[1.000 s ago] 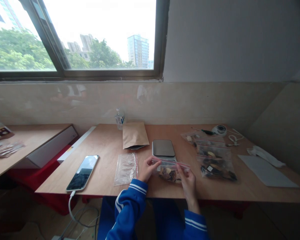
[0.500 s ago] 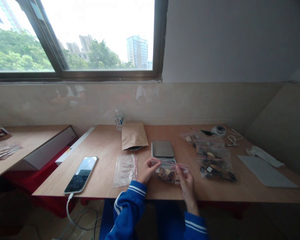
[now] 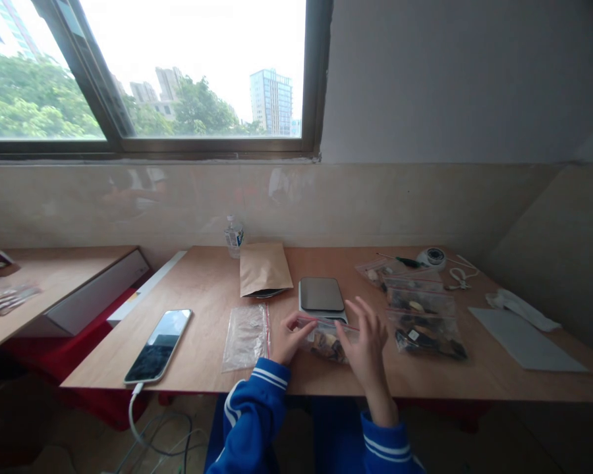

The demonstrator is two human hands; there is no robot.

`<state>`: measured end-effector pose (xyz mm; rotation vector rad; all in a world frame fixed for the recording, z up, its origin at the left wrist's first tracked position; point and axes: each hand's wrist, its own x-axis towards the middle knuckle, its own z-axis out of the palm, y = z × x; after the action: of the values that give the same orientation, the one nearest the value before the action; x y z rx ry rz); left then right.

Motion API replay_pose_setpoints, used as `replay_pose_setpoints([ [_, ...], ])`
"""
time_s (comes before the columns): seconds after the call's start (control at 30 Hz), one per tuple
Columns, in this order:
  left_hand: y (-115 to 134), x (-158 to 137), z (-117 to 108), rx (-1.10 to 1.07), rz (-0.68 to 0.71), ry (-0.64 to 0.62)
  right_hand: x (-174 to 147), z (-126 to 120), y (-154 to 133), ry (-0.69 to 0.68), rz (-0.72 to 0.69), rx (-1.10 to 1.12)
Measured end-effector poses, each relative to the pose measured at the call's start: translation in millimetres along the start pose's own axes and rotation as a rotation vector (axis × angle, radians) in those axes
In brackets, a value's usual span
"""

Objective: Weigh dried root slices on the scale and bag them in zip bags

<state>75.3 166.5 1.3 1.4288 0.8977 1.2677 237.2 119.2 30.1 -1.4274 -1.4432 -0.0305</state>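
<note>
**Both hands at a filled zip bag on the desk's near edge**

Your left hand [image 3: 287,337] pinches the left end of a small clear plastic zip bag with a red seal strip and dark dried pieces inside [image 3: 323,339]; thumb and fingers are closed on its top corner. Your right hand [image 3: 363,342] lies over the right part of the same bag with fingers spread and lifted; whether it grips the plastic cannot be told from this view. The bag rests on the light wooden desk [image 3: 212,280], close to its near edge and just in front of a flat grey digital scale [image 3: 321,294].

Just left of your left hand lies an empty clear zip bag [image 3: 247,336], flat on the wood. Farther left, a black smartphone on a white cable [image 3: 159,345] lies at an angle. Behind the empty bag sits a brown kraft paper pouch [image 3: 265,268], with a small clear bottle [image 3: 234,236] by the wall. To the right, a row of filled zip bags [image 3: 422,309] lies near your right hand.
</note>
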Motion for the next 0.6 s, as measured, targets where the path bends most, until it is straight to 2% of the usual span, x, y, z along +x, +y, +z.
replay_pose_setpoints([
  [0.07, 0.1, -0.4, -0.3, 0.007, 0.025, 0.001, 11.6, -1.2, -13.2, -0.267, -0.162, -0.105],
  [0.13, 1.0, -1.0, -0.6, 0.008, 0.035, 0.003, 21.0, 1.0, -23.1, -0.520, -0.239, -0.202],
  [0.27, 1.6, -2.1, -2.1, 0.037, 0.059, -0.002, 35.5, 3.8, -31.4, -0.820, -0.273, -0.380],
  [0.4, -2.3, -1.8, -3.6, 0.076, 0.108, 0.011, 48.3, -4.3, -34.3, -0.915, -0.273, -0.368],
  [0.6, -4.2, -1.3, -3.6, 0.084, 0.117, 0.018, 52.0, -6.8, -36.7, -0.884, -0.312, -0.377],
])
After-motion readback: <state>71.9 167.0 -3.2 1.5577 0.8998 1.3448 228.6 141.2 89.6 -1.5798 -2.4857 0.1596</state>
